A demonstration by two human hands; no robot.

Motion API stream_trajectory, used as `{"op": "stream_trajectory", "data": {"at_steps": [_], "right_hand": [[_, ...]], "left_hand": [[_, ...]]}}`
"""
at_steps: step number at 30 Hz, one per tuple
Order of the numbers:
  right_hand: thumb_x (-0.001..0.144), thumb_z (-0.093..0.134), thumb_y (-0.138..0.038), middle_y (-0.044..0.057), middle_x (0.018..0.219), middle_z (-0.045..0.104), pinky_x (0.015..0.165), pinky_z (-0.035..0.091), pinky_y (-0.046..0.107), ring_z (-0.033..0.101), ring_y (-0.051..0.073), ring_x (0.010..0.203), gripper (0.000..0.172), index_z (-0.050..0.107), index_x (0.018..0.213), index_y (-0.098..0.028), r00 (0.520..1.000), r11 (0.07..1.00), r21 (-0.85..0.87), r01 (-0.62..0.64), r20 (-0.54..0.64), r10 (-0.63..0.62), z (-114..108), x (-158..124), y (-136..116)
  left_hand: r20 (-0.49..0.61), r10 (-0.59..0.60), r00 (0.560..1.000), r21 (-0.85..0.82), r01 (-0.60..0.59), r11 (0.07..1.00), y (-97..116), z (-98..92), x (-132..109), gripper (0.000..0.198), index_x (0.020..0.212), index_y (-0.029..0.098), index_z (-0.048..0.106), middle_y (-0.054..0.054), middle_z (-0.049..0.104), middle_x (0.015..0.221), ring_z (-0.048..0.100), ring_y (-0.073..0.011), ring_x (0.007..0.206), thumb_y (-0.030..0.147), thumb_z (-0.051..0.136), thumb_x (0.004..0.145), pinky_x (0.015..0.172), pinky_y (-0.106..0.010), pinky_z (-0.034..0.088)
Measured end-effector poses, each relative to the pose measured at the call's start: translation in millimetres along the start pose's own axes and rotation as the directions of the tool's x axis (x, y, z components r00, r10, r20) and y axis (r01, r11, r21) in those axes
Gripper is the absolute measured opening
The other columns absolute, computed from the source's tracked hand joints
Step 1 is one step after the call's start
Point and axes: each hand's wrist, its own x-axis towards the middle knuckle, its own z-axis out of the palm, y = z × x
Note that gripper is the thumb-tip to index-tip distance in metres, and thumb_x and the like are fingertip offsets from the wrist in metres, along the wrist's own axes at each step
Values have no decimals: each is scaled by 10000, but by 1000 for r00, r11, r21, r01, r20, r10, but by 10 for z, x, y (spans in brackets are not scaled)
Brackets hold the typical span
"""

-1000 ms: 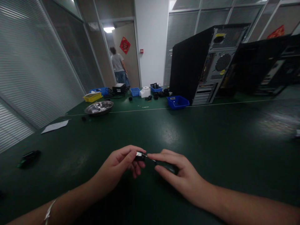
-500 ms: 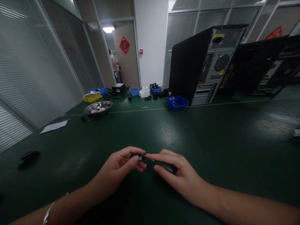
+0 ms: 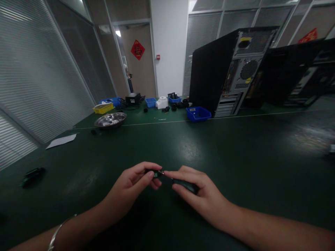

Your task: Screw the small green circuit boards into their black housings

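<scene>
Near the front centre of the green table, my left hand (image 3: 133, 183) pinches a small dark part (image 3: 156, 174) with some green on it between thumb and fingers. My right hand (image 3: 201, 190) is closed around a dark-handled tool (image 3: 185, 185). Its thin metal tip reaches the right end of the small part, and my right index finger stretches along it. Whether the tip touches the part or sits inside it is too small to tell. Both hands are just above the table top.
A metal bowl (image 3: 110, 120) and yellow tray (image 3: 103, 108) stand at the back left, a blue bin (image 3: 198, 114) before a black computer case (image 3: 214, 69). A dark object (image 3: 32, 176) and white paper (image 3: 61, 141) lie left. A person (image 3: 129, 78) is partly visible at the doorway.
The small part in my left hand has shifted slightly left, and more metal shows at its right end. In the background the door has swung further closed, hiding more of the person.
</scene>
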Motion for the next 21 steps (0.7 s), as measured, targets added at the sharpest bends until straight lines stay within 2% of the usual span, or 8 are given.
{"op": "stream_trajectory", "data": {"at_steps": [7, 11, 15, 18, 21], "right_hand": [[923, 587, -160, 42, 908, 667, 690, 470, 297, 603, 168, 783, 372, 641, 1275, -265, 1000, 1000, 4, 4, -6, -4, 1, 8, -22], [920, 588, -160, 43, 911, 667, 688, 475, 296, 608, 169, 783, 372, 644, 1272, -266, 1000, 1000, 2, -5, -2, 5, 0, 11, -21], [921, 587, -160, 47, 931, 670, 718, 485, 303, 624, 174, 813, 375, 642, 1275, -270, 1000, 1000, 4, 4, 13, -5, -1, 8, -14], [917, 587, -146, 53, 946, 677, 742, 486, 311, 631, 180, 837, 379, 646, 1271, -266, 1000, 1000, 13, 7, 19, -7, -3, 8, -20], [914, 594, -143, 52, 927, 672, 731, 482, 308, 627, 178, 828, 377, 649, 1268, -260, 1000, 1000, 12, 15, 19, -15, -6, 11, -28]], "left_hand": [[10, 16, 1000, -120, -15, 993, -27, -45, 10, 276, 1134, 149, 651, -104, 718, 967, 662, -234, 892, 298, 535, 933, 841, -370, 506], [1, 40, 999, -74, -40, 996, -38, -30, -4, 273, 1136, 161, 654, -101, 714, 1005, 661, -229, 899, 303, 545, 930, 841, -356, 512], [-23, 67, 997, 40, -66, 997, -30, 8, -29, 275, 1143, 190, 656, -92, 700, 1082, 667, -219, 912, 313, 586, 907, 828, -328, 518], [-21, 53, 998, 65, -51, 997, -13, 10, -27, 269, 1136, 185, 657, -82, 719, 1007, 670, -212, 890, 311, 585, 909, 822, -323, 511], [25, 0, 1000, -26, 1, 1000, -5, -13, -4, 246, 1093, 160, 673, -69, 733, 870, 670, -197, 820, 303, 573, 919, 787, -315, 508]]}}
